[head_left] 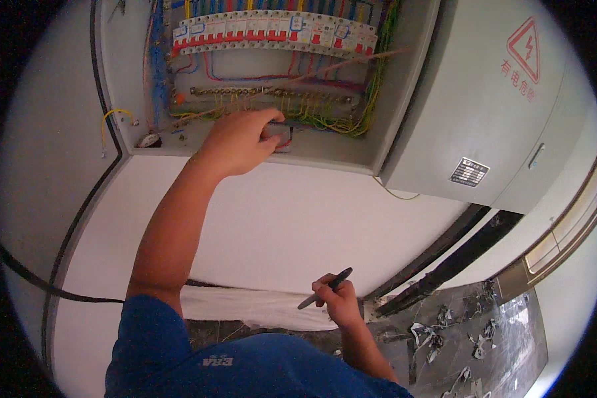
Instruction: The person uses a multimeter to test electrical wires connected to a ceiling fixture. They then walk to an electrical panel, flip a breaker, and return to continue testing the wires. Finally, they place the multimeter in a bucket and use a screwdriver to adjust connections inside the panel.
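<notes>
My left hand point(242, 140) reaches up to the bottom ledge of an open grey electrical box point(338, 149). Its thumb and fingers are closed around a small dark grey, box-like object point(284, 138) with a reddish edge; its kind cannot be made out. Lower down, in front of my body, my right hand point(338, 300) grips a marker pen point(341, 276), grey with a black end, held at a slant. Above my left hand runs a brass terminal bar point(245, 91) with yellow-green wires. A row of white circuit breakers point(259, 30) with red levers sits higher up.
The box's grey door point(471, 113) stands open at right, bearing a red warning triangle. Black pipes point(458, 262) run below it. A black cable point(73, 292) crosses at left. White scraps point(434, 338) litter the dark floor at lower right.
</notes>
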`<state>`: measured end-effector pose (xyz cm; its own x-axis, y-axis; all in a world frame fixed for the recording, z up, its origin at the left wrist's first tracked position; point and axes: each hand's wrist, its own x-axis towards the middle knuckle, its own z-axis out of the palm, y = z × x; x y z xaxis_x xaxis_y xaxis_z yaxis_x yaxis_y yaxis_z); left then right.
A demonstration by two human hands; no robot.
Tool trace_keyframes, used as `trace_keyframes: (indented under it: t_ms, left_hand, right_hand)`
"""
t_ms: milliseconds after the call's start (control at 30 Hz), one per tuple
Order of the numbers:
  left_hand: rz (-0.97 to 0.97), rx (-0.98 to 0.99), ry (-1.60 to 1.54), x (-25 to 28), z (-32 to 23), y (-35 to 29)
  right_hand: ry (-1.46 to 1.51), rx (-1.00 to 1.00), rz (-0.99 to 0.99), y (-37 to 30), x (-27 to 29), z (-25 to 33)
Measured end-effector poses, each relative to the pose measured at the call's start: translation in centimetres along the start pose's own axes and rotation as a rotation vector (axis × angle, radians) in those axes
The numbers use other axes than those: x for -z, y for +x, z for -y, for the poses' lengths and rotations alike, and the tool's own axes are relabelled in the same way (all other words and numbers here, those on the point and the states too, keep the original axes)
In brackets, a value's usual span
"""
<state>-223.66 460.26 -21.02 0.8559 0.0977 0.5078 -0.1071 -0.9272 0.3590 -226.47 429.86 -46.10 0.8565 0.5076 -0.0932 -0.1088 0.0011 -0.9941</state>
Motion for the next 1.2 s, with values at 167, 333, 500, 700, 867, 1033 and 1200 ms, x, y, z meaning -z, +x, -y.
trace_keyframes:
  t_ms: [167,333,500,700,867,1033,1200]
  left_hand:
    - [-0.320,-0.259,-0.341,-1.6,0.9,-2.4]
    - [-0.194,-0.500,-0.499,-4.8,-1.5,-10.0]
    - [0.125,-0.304,-0.780,-8.1,-2.5,-15.2]
    - [0.409,-0.012,-0.921,-9.2,0.4,-17.1]
    - [0.391,0.016,-0.893,-8.1,1.6,-17.7]
    - [0.361,0.096,-0.920,-7.6,2.6,-17.6]
    - [0.174,0.103,-1.005,-8.2,3.5,-18.5]
  right_hand:
    - [0.084,0.123,-0.114,0.3,0.0,3.0]
    - [0.145,0.284,-0.058,0.6,-2.0,6.5]
    - [0.188,0.374,0.028,1.3,-4.4,8.6]
    - [0.211,0.348,0.068,2.2,-6.1,8.0]
    - [0.260,0.410,0.151,3.0,-6.8,7.6]
    - [0.233,0.410,0.146,3.9,-8.7,9.4]
    - [0.098,0.461,0.145,4.9,-10.3,8.4]
